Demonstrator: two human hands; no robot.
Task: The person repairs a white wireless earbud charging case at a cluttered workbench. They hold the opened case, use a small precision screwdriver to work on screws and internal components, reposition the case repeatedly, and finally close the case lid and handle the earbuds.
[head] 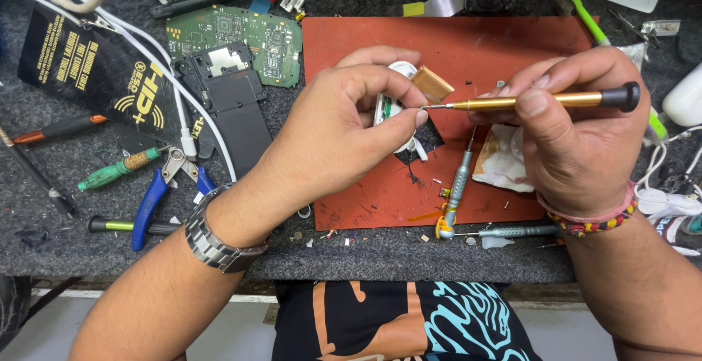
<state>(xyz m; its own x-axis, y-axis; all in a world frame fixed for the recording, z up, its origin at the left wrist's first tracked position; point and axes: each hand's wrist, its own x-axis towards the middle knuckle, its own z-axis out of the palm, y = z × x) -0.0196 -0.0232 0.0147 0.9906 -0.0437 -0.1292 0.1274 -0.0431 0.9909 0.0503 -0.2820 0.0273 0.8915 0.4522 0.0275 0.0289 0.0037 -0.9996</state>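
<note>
- Left hand (344, 123) pinches a small white device (387, 105) just above the red mat (512, 47); right hand (578, 134) grips a gold screwdriver (526, 101), tip at the device's edge.
- Risk, as I judge it: the tip slips off and gouges the casing or jabs the left thumb, since the device is held in the air, unbraced.
- A loosened screw could drop among the debris on the mat.
- On the mat: two grey screwdrivers (459, 178) under the right hand, crumpled tissue (501, 160).
- Left of the mat: green circuit board (234, 39), black housing (234, 105), blue pliers (157, 193), white cable (172, 83).
</note>
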